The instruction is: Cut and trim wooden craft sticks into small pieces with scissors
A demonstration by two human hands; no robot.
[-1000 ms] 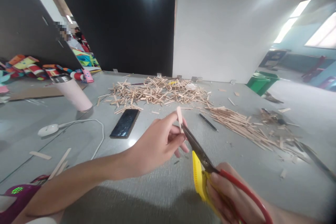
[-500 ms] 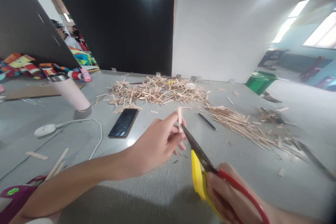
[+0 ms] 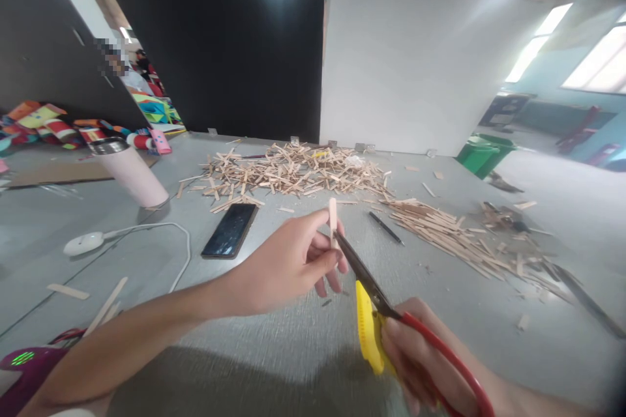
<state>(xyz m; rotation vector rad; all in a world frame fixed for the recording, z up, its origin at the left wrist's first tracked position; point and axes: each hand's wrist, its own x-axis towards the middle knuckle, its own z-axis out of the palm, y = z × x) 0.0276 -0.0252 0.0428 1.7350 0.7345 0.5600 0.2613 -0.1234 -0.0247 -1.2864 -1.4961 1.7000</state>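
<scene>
My left hand [image 3: 288, 264] pinches a short wooden stick [image 3: 333, 214] upright above the grey table [image 3: 274, 345]. My right hand [image 3: 420, 358] grips scissors [image 3: 376, 303] with one yellow and one red handle. The dark blades point up and left, and their tips meet the stick just below my left fingertips. A big heap of wooden sticks [image 3: 293, 169] lies farther back, and a second pile of sticks [image 3: 454, 228] spreads out to the right.
A black phone [image 3: 231, 229] and a black pen [image 3: 386, 228] lie on the table. A pink tumbler [image 3: 131, 169], a white device with a cable [image 3: 83, 242], loose sticks [image 3: 105, 303] and a purple device [image 3: 24, 365] are at left. A green bin [image 3: 484, 153] stands behind.
Both hands, with the stick and scissors, have edged slightly toward me and left. The blades stay at the stick.
</scene>
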